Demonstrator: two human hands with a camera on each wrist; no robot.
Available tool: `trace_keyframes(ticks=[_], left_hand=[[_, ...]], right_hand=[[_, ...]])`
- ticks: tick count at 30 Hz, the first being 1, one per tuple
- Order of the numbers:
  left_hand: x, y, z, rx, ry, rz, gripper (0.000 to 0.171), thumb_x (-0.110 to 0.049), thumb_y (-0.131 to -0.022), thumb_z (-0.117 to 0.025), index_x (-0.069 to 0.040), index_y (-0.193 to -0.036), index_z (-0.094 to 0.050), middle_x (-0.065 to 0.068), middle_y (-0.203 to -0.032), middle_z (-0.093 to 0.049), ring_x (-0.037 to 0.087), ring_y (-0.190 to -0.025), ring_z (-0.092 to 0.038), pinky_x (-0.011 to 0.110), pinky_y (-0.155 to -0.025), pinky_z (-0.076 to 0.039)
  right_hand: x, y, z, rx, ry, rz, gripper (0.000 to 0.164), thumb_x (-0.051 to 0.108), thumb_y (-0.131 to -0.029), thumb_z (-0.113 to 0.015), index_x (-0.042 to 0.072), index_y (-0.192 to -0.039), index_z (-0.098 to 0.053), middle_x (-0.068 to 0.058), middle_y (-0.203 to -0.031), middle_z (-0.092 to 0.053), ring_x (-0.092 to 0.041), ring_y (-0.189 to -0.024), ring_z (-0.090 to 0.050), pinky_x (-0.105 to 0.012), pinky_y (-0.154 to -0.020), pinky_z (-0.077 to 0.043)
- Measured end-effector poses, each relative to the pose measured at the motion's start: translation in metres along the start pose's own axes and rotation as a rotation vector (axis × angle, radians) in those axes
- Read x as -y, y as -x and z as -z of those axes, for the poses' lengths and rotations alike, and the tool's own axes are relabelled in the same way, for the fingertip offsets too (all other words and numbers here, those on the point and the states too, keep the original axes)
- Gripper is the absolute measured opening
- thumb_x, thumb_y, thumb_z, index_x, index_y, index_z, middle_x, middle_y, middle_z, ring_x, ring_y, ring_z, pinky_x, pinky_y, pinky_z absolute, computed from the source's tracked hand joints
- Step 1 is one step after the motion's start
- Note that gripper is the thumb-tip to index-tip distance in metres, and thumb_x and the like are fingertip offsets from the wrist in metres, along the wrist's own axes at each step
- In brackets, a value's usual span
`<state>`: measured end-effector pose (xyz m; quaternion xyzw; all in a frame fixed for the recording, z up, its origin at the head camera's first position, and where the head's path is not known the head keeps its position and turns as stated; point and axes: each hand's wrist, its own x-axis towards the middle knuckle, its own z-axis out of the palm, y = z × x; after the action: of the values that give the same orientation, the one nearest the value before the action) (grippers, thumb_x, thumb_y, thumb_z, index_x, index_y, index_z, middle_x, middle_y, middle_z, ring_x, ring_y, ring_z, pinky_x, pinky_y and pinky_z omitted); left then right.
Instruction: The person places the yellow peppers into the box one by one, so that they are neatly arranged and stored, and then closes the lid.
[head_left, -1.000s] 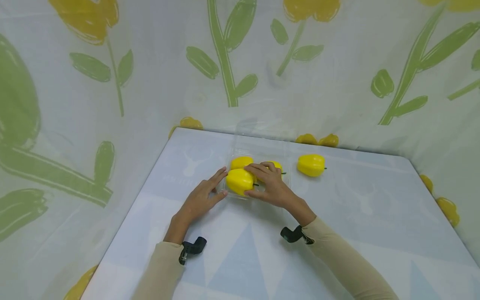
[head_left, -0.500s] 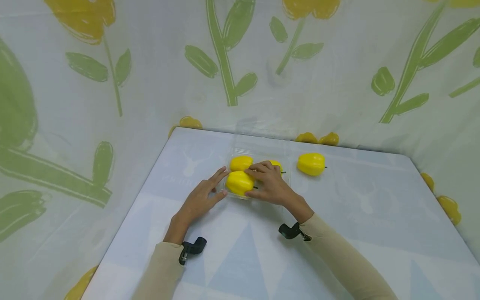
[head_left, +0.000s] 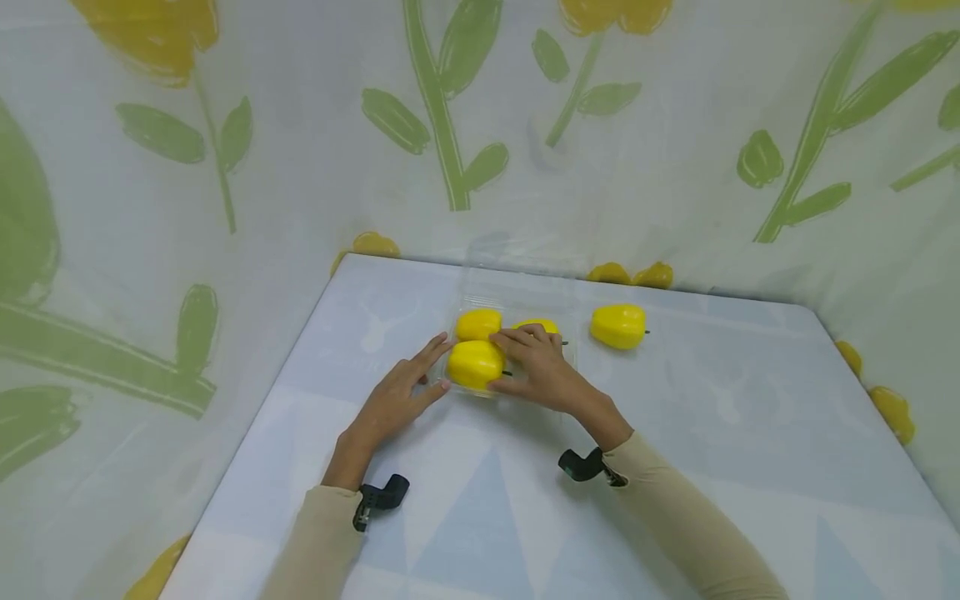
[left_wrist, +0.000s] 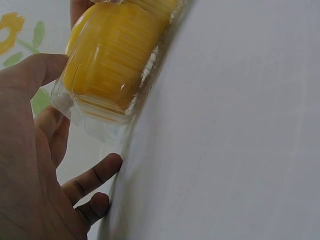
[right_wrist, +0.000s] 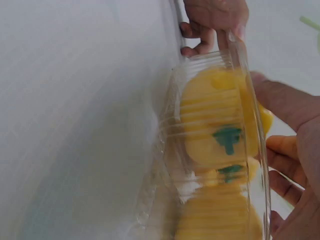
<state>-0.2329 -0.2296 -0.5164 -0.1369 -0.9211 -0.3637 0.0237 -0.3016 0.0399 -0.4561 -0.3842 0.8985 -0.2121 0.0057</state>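
Observation:
A clear plastic clamshell container [left_wrist: 100, 112] holds yellow bell peppers, and its see-through lid [head_left: 517, 287] stands raised behind. The front bell pepper [head_left: 475, 364] lies in the near left part, in front of the back-left bell pepper [head_left: 478, 323]. My right hand [head_left: 547, 371] holds the front one at its stem end, thumb on the near side and fingers over the far side. It partly covers another bell pepper [head_left: 536, 323] at the container's right. My left hand [head_left: 393, 404] touches the container's left side with fairly straight thumb and fingers, the lower fingers spread in the left wrist view.
One more yellow bell pepper [head_left: 618, 326] lies loose on the table to the right of the container. The table [head_left: 675, 467] has a pale blue and white pattern. A flower-printed cloth [head_left: 300, 150] hangs close behind its far edge.
The front bell pepper has shifted slightly down and toward me, away from the back-left one, with my right hand still on it. My left hand stays at the container's side.

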Motion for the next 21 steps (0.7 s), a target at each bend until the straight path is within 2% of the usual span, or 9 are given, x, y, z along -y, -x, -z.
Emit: trace_keyframes(ticks=[7,21], left_hand=[[-0.001,0.000,0.001,-0.011,-0.007,0.010,0.066,-0.059,-0.100,-0.048,-0.043,-0.158,-0.024,-0.027,-0.162,-0.013,0.014,-0.095,-0.048,0.039,-0.079,-0.042],[-0.004,0.001,-0.001,0.002,0.004,0.027,0.065,-0.055,-0.100,-0.051,-0.043,-0.158,-0.024,-0.024,-0.163,-0.014,0.015,-0.096,-0.047,0.040,-0.079,-0.040]], right_hand=[[-0.017,0.013,0.014,-0.102,-0.090,-0.018,0.065,0.035,-0.086,-0.081,0.011,-0.142,-0.057,-0.007,-0.141,-0.055,-0.028,-0.127,-0.038,-0.055,-0.096,-0.025],[-0.059,0.042,0.036,-0.219,-0.029,-0.080,0.061,0.028,-0.086,-0.081,0.007,-0.139,-0.058,-0.010,-0.137,-0.058,-0.031,-0.124,-0.041,-0.061,-0.094,-0.028]])
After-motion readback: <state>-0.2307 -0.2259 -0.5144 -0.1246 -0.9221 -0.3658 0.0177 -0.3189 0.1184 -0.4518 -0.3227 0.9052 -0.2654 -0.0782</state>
